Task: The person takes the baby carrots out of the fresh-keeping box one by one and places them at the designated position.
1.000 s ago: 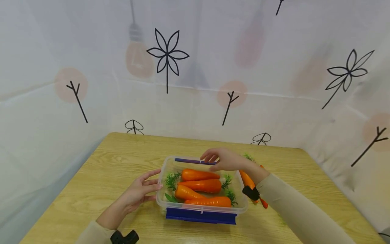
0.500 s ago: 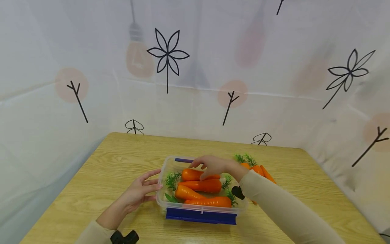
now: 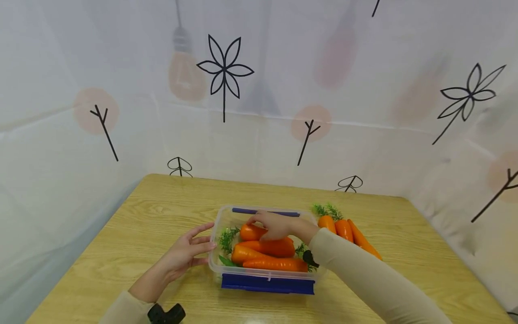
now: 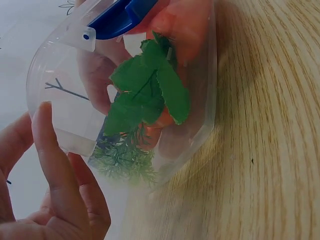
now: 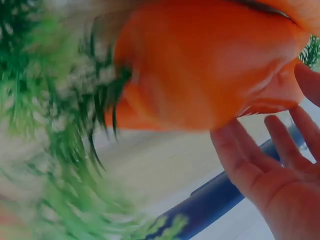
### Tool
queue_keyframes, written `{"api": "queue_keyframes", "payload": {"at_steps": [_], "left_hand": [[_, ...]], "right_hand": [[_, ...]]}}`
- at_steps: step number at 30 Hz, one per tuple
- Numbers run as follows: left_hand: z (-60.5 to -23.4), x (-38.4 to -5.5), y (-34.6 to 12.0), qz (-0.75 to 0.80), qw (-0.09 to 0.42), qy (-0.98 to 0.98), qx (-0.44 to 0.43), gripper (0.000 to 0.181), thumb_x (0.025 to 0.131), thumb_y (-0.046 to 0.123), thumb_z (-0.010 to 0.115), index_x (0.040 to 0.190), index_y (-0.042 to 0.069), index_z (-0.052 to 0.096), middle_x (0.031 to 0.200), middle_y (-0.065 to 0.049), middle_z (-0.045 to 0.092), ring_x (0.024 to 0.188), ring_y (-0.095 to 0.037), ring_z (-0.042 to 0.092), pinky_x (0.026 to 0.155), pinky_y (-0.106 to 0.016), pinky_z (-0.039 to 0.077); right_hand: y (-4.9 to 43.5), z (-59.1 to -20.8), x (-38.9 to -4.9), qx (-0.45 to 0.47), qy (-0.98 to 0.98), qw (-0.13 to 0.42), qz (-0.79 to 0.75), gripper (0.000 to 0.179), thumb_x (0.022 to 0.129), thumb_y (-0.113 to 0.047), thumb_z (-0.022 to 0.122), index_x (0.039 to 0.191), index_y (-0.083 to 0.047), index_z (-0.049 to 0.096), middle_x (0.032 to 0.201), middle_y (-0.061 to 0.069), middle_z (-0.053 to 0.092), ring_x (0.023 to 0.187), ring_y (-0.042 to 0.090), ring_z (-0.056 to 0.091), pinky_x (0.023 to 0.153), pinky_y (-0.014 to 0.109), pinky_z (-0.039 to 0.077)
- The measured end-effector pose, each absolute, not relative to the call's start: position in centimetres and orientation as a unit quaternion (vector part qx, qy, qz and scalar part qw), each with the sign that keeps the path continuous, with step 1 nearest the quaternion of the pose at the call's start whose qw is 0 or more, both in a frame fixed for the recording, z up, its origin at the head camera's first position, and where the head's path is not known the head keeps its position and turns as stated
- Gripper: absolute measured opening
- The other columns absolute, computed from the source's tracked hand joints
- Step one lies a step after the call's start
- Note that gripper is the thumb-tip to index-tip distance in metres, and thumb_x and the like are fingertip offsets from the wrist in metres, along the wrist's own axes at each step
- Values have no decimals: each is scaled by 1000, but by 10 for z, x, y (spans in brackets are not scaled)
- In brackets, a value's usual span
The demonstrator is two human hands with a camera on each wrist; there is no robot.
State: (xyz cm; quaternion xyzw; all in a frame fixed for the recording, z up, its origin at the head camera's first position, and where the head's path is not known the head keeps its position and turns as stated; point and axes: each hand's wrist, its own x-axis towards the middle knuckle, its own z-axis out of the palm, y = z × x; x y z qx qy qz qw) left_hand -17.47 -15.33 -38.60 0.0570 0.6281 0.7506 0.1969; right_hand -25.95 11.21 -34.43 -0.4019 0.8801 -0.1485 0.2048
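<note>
A clear plastic box point(image 3: 216, 266) with blue latches stands lidless on the table, holding several orange toy carrots with green tops. My left hand point(image 3: 184, 254) is at its left side, relaxed fingers spread and fingertips against the wall near the rim. In the left wrist view, green leaves point(image 4: 140, 90) show through the clear wall point(image 4: 37, 75). My right hand point(image 3: 275, 225) reaches inside over the rear carrot point(image 3: 251, 232), thumb on the near side and fingers behind, gripping it. The right wrist view shows fingertips against an orange carrot point(image 5: 200, 65), its greenery blurred at left.
Right of the box, several more carrots point(image 3: 344, 229) lie on the wooden table point(image 3: 133, 225), partly behind the right sleeve point(image 3: 364, 274). A blue latch point(image 3: 267, 283) hangs down at the box's front. A patterned white curtain point(image 3: 259, 148) rises behind the table.
My right hand has moved from the box's far rim left and down onto the rear carrot. The loose carrots at right are now less covered by the arm. My left hand stays put.
</note>
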Motion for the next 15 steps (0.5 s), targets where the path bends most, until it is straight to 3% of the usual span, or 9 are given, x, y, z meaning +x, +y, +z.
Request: {"api": "queue_keyframes", "payload": {"at_steps": [5, 11, 15], "left_hand": [[-386, -176, -153, 752, 197, 627, 58, 71, 89, 10, 63, 147, 5, 23, 120, -17, 52, 93, -22, 61, 65, -26, 55], [-386, -176, -153, 750, 197, 628, 55, 70, 89, 11, 64, 146, 6, 24, 122, -18, 51, 94, -23, 60, 66, -26, 54], [-386, -176, -154, 751, 197, 627, 56, 71, 88, 11, 64, 146, 5, 24, 122, -18, 51, 95, -24, 60, 66, -27, 55]], "right_hand": [[108, -346, -260, -400, 878, 210, -157, 46, 89, 3, 57, 132, -5, 43, 129, 11, 49, 118, 27, 47, 97, 40, 41], [108, -346, -260, -419, 886, 161, -113, 49, 85, 2, 63, 131, -9, 50, 127, 8, 52, 113, 25, 50, 93, 37, 44], [109, -341, -260, -425, 884, 156, -117, 49, 83, 2, 65, 129, -10, 53, 126, 7, 52, 110, 24, 51, 89, 35, 46]]}}
